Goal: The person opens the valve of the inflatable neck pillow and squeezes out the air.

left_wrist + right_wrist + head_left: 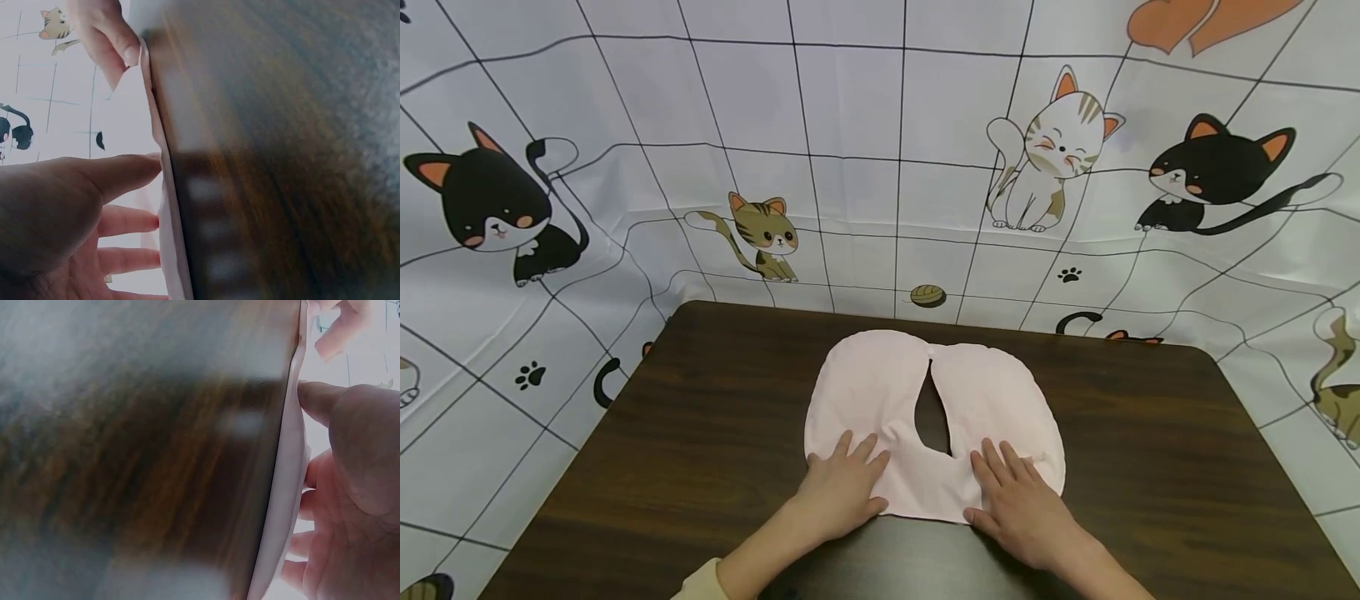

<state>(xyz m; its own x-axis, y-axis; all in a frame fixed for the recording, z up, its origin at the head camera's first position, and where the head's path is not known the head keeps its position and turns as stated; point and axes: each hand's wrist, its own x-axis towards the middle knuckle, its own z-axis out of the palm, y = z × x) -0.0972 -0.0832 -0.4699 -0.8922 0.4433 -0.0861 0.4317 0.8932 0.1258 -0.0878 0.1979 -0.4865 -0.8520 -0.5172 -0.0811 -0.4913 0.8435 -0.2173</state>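
A pale pink U-shaped neck pillow (880, 383) lies fairly flat on the dark wooden table (715, 400). Its two rounded lobes point away from me and meet at the far end, leaving a narrow teardrop-shaped gap between them. My left hand (844, 493) rests on the near left part with fingers spread. On the near right part lies my right hand (1018, 510), its fingers also extended. Both thumbs touch close to the near edge. Either wrist view shows fingertips against the thin pillow edge (170, 231), just above the tabletop (156, 456).
Behind the table hangs a white sheet (850, 100) with a black grid and printed cartoon cats, and it also covers both sides. Dark wood surface extends left and right of the pillow. The table's far edge runs close behind the lobes.
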